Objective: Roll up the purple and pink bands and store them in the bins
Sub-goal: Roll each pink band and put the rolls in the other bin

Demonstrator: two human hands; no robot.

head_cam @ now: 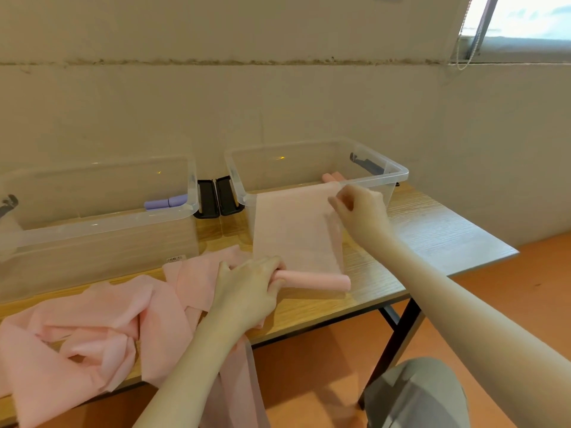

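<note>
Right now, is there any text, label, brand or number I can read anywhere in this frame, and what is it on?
Nothing can be read.
Small white sticker low on the front wall of the left bin: it carries dark print, perhaps a barcode, too small and blurred to read.
Right bin, pink bands, purple rolls, table, wall: no print visible.

The pink band (296, 230) looks like thin, matt, slightly translucent stretchy sheet. Both bins (315, 162) are clear glossy plastic with black plastic latches (216, 197). The counter (432, 230) shows smooth wood-grain laminate.
</note>
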